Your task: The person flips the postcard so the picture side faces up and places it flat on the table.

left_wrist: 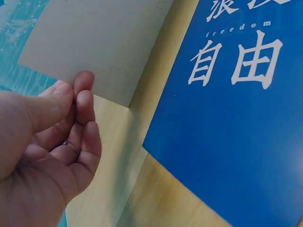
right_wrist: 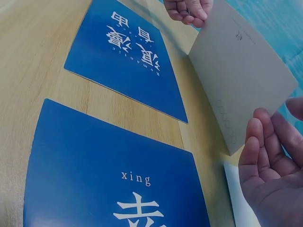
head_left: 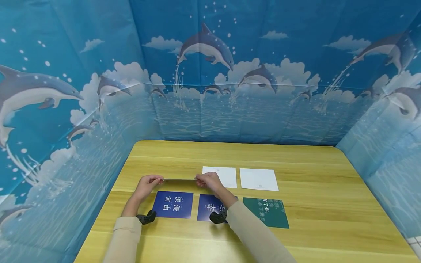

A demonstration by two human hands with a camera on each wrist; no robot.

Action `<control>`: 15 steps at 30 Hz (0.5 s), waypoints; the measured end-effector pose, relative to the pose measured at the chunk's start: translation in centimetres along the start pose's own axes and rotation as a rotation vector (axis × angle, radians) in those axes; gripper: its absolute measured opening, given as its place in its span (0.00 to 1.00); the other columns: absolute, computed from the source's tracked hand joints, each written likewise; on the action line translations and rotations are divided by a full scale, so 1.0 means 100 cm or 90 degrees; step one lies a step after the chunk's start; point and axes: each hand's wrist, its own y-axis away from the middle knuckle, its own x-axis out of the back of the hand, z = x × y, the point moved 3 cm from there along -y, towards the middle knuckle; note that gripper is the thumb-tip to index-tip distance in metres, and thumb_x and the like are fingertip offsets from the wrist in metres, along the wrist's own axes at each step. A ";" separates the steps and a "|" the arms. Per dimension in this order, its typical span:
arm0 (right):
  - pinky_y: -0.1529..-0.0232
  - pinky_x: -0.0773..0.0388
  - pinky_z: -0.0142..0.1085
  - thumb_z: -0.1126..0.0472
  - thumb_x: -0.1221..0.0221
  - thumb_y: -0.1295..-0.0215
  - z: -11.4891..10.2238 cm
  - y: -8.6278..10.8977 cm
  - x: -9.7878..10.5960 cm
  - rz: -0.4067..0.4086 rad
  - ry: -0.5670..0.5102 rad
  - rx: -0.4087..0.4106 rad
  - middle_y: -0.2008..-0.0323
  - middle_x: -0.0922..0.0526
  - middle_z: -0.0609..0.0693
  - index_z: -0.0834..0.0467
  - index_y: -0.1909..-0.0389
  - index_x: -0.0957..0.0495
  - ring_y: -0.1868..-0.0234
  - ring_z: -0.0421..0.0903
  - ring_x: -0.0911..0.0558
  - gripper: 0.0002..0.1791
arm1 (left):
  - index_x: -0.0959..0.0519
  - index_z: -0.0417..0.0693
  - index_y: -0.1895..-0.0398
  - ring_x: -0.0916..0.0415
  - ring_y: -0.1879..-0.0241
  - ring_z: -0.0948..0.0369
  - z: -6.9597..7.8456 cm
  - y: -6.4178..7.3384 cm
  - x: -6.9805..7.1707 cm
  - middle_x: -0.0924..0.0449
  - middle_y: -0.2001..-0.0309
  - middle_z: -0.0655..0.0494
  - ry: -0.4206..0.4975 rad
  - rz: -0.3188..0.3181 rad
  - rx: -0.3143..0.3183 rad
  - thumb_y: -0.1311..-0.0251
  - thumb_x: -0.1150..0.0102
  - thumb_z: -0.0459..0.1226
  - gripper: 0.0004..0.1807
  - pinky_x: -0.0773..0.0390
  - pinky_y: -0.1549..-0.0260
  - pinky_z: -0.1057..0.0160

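Between my two hands a white-backed card [right_wrist: 241,71] is held up off the table, seen nearly edge-on in the head view. My left hand [head_left: 147,185] pinches its left edge between thumb and fingers; my right hand [head_left: 210,181] pinches the right edge. The pale side with small print faces the wrist cameras; its other side is hidden from them. Just in front lies a blue card [head_left: 173,205] with white characters and the word "freedom". Beside it, partly under my right forearm, is a second blue card [right_wrist: 113,165] reading "xing".
A green card [head_left: 268,212] with white writing lies at the right of the front row. Behind are two white cards, one [head_left: 227,178] partly covered by my right hand, the other [head_left: 258,179] farther right. A dolphin-printed curtain [head_left: 230,109] surrounds the wooden table [head_left: 329,204].
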 end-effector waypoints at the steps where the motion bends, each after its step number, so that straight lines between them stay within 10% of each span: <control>1: 0.62 0.22 0.44 0.59 0.41 0.40 0.000 0.000 0.000 -0.002 0.004 -0.001 0.74 0.18 0.58 0.72 0.67 0.19 0.70 0.53 0.19 0.16 | 0.22 0.29 0.57 0.23 0.57 0.48 0.000 0.000 0.000 0.20 0.61 0.41 0.000 -0.006 0.002 0.34 0.55 0.28 0.12 0.25 0.56 0.55; 15: 0.69 0.23 0.35 0.61 0.40 0.42 -0.002 -0.006 0.000 0.066 0.258 0.021 0.73 0.17 0.52 0.66 0.67 0.17 0.72 0.43 0.20 0.11 | 0.19 0.36 0.58 0.26 0.58 0.53 0.000 -0.011 -0.004 0.21 0.57 0.44 -0.112 -0.018 0.044 0.35 0.52 0.31 0.12 0.26 0.59 0.56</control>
